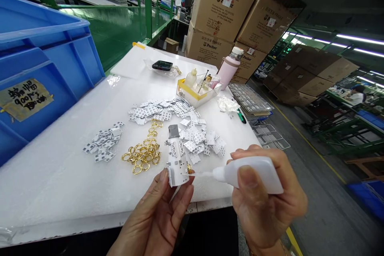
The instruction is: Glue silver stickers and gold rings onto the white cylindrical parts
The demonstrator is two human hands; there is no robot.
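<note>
Lower centre: your left hand [159,212] grips the white cylindrical piece [177,168] near its lower end, thumb on one side and fingertips on the other. The piece stands roughly upright in this grip, raised in front of the white tabletop [75,192]; the low hold leaves its lattice-like details and grey top section exposed, probably to keep the fingers off them. A small gold part [189,168] shows at its right edge, close to your fingertips.

Lower right: your right hand [270,204] closes around a translucent squeeze bottle [255,174], thumb across the near side. The bottle lies nearly level, its fine nozzle pointing left to the piece, an attitude that seems chosen for placing the tip precisely. Whether the tip touches the surface cannot be told.

Centre and left of centre: gold rings [142,156] lie heaped beside the piece, between a smaller pile of perforated plates [105,142] and a larger spread of plates [162,108], apparently sorted by kind within easy reach.

Upper centre: a yellow-edged tray [195,96] keeps small bottles together, with a pink flask [229,68] behind it. Upper left: a blue crate [60,48] flanks the work surface.
</note>
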